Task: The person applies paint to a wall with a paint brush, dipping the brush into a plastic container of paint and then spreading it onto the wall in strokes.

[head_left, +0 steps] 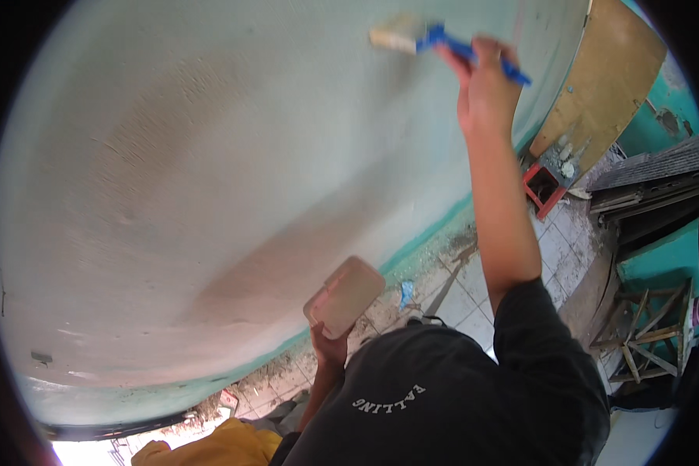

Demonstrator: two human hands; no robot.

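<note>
My right hand (pixel 491 89) is raised high with its fingers closed around the blue handle of a wide paintbrush (pixel 400 36). The pale bristles point left at the wall (pixel 272 147), slightly smeared by motion; I cannot tell whether they touch it. Whitish paint covers the wall unevenly over green, with rough, streaky patches to the left. Lower down, my left hand (pixel 330 346) grips one end of a shallow rectangular plastic container (pixel 346 297) with rounded corners, held tilted close to the wall. What it holds, if anything, is not plain.
A red stool (pixel 546 190) stands on the dusty tiled floor (pixel 474 318) beside a leaning wooden board (pixel 610 70). Stacked grey corrugated sheets (pixel 648 179) and a wooden frame (pixel 648 334) are at the right. Yellow cloth (pixel 217 446) shows at the lower left.
</note>
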